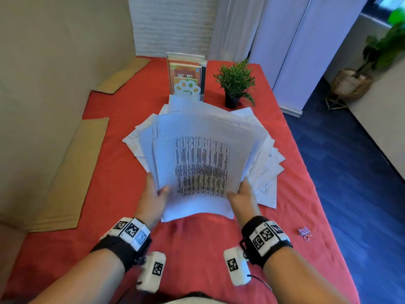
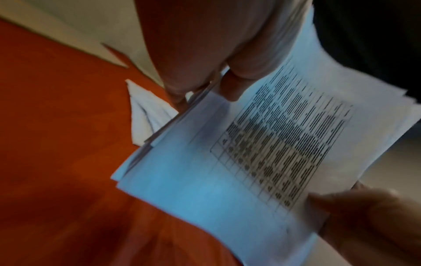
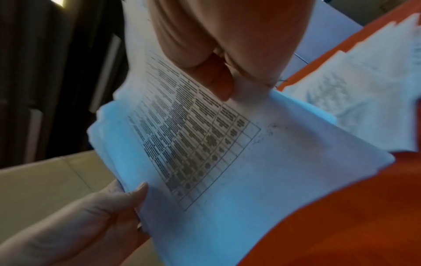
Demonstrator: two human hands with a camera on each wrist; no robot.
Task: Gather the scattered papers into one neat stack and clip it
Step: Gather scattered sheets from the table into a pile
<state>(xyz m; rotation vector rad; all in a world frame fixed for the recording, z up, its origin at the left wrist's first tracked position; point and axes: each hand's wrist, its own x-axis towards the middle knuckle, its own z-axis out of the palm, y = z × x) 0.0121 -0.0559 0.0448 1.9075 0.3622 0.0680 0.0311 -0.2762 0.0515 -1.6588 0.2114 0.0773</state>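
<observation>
A bundle of white printed papers [image 1: 197, 154] is lifted off the red-covered table [image 1: 197, 249], its top sheet showing a dense table of text. My left hand [image 1: 153, 194] grips its left edge, thumb on top [image 2: 230, 86]. My right hand [image 1: 243, 194] grips the right edge, thumb on the top sheet [image 3: 214, 77]. More loose sheets [image 1: 269, 170] lie fanned on the table under and right of the bundle; others [image 1: 133, 139] stick out at the left. A small binder clip [image 1: 305, 233] lies on the cloth right of my right wrist.
A row of upright books with a white paw-shaped bookend [image 1: 187, 80] and a small potted plant [image 1: 235, 84] stand behind the papers. Cardboard sheets [image 1: 72, 176] lie along the table's left side by the wall. The table's right edge drops to blue floor [image 1: 350, 172].
</observation>
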